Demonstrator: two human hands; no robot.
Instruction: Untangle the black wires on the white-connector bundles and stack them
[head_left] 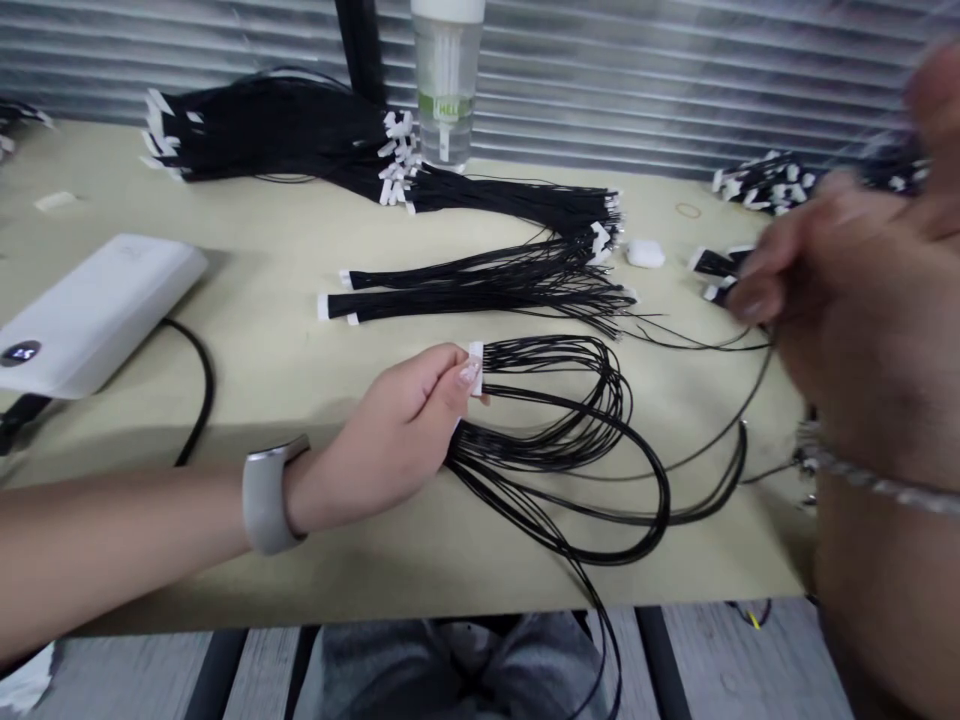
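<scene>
My left hand is closed around a white connector, the thumb pressed on its face. Thin black wires run out of the connector and loop back to the hand. Some loose ends hang over the table's front edge. On the right, close to the camera and blurred, my right hand is raised with thumb and a finger pinched together. One thin black wire curves up from the looped bundle to those fingertips. Black cables with white connectors lie just beyond my left hand.
Larger cable bundles lie along the back beside a clear bottle. A white power bank with a black cord is at left. At right are a small white case, a rubber band and more connectors.
</scene>
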